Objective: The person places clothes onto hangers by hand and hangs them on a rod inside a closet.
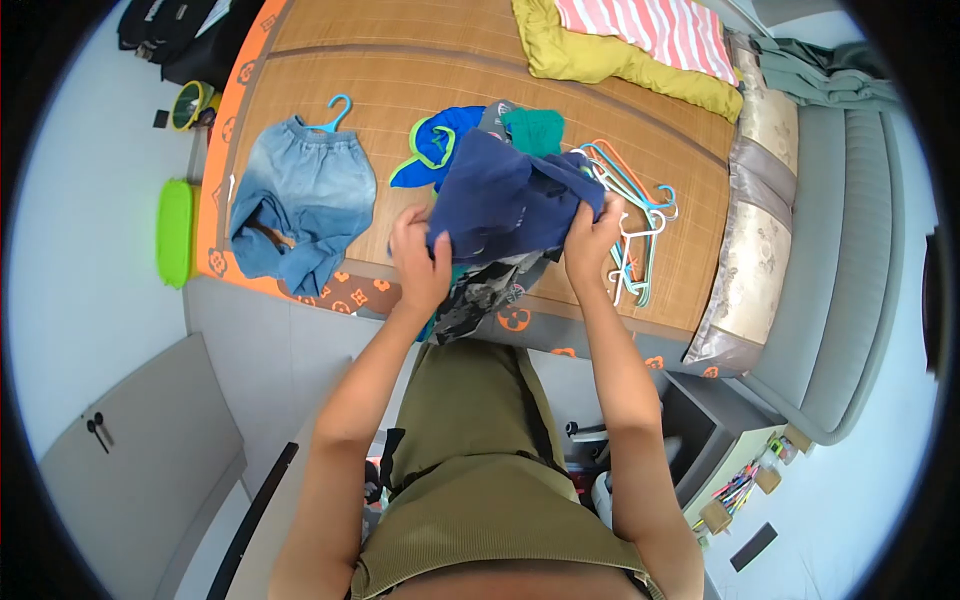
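Between my two hands hangs a navy blue garment [500, 195], bunched so that I cannot tell its kind. My left hand [420, 262] pinches its lower left edge, and my right hand [592, 240] grips its right side. Under and behind it lies a pile of clothes: a blue piece with lime trim [440, 140], a green cloth [535, 130] and a dark patterned garment [485, 300] at the bed's front edge. Just right of my right hand are several plastic hangers [640, 225] in white, blue and orange, heaped together.
Denim shorts or pants [310, 170] on a blue hanger [340, 112] lie left on the bed mat [400, 80]. A yellow quilt [600, 65] and striped cloth [655, 35] are at the back. Pillows [760, 220] line the headboard [845, 250]. A desk with pens [738, 487] stands lower right.
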Motion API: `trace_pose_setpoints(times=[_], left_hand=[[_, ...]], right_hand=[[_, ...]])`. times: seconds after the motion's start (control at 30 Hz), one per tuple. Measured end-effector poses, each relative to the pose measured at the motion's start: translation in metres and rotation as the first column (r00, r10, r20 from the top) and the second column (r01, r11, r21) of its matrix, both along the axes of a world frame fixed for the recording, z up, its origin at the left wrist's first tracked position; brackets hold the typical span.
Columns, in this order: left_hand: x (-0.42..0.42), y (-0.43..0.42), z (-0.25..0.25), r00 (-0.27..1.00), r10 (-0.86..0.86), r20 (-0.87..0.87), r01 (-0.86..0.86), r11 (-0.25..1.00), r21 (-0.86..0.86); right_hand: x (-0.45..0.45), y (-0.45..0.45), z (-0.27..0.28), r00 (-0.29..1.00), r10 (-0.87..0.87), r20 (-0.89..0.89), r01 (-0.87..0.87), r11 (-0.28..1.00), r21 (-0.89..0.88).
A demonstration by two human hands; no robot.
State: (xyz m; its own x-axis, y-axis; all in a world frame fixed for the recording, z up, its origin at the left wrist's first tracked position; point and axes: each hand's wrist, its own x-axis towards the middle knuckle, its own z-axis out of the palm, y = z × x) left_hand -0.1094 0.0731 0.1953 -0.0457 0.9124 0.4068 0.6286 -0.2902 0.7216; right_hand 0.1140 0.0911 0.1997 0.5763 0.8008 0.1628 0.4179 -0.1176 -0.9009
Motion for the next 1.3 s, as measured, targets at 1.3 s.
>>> trace_pose_setpoints(times=[1.3], left_hand=[[0.069, 0.035, -0.126, 0.595, -0.559, -0.577, 0.486, 0.822, -0.296]], right_hand=[[-0.003, -0.110, -0.136, 0.380, 0.832, 0.403, -0.582, 0.554, -0.596]])
